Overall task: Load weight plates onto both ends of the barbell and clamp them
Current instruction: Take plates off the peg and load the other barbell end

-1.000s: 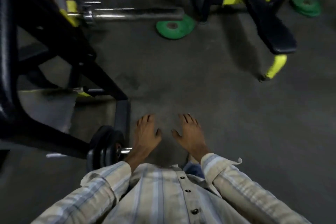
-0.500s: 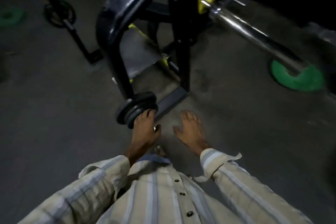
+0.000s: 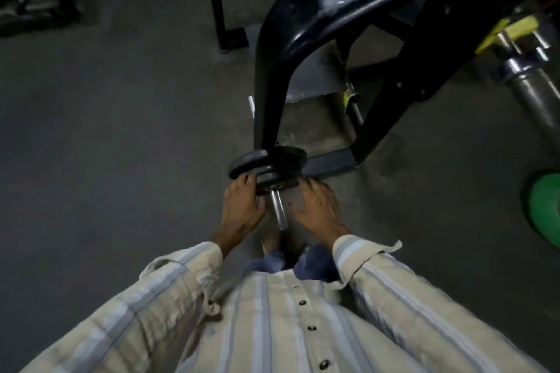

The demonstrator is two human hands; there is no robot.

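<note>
Rack frame: a heavy black tube is seen arching down from 1 o'clock to the middle of the view; its foot stands just behind the stored plates.
Barbell sleeve: the bare chrome end is seen at 3 o'clock, well apart from both hands; no plate is carried on it.
Green plate: it is laid flat on the floor at 4 o'clock, untouched.
Black plates: a small stack is hung on a steel peg at the centre, the peg's free end pointing toward 6 o'clock.
Left hand: the fingers are curled onto the stack's rim at its 8 o'clock side, touching it; a full grip cannot be confirmed.
Right hand: the fingers are spread and blurred at the stack's 4 o'clock side, touching or just short of it; which cannot be told.
Step in hand: a plate is judged about to be drawn off the peg.
Doing it well: opposite edges should be gripped evenly, the plate kept square to the peg and slid straight toward 6 o'clock, so that binding is avoided and the remaining plates are not dragged along.
</note>
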